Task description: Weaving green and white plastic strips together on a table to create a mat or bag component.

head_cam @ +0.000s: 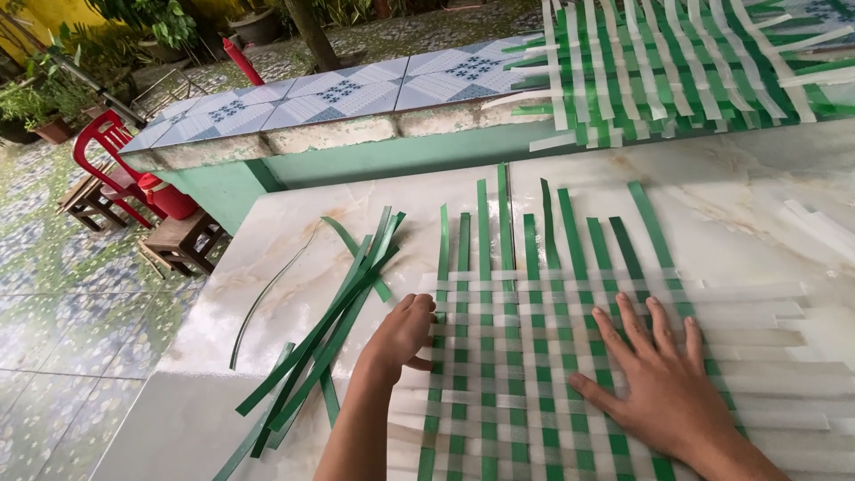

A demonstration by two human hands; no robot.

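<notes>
Left of woven mat point(534, 356): loose green strips point(329, 330) block the surface point(267, 232).
Beyond mat: bare marble, open passage.
Far edge: tiled ledge point(356, 98) walls it.

I see the woven mat point(570, 356) lying flat on the pale marble tabletop point(739, 205) — green strips running away from me, translucent white ones crossing them in a checker weave, the far green ends loose and splayed. Just left of it lies a bundle of loose green strips point(325, 334), fanned out slantwise — one thin strip curving apart.
</notes>
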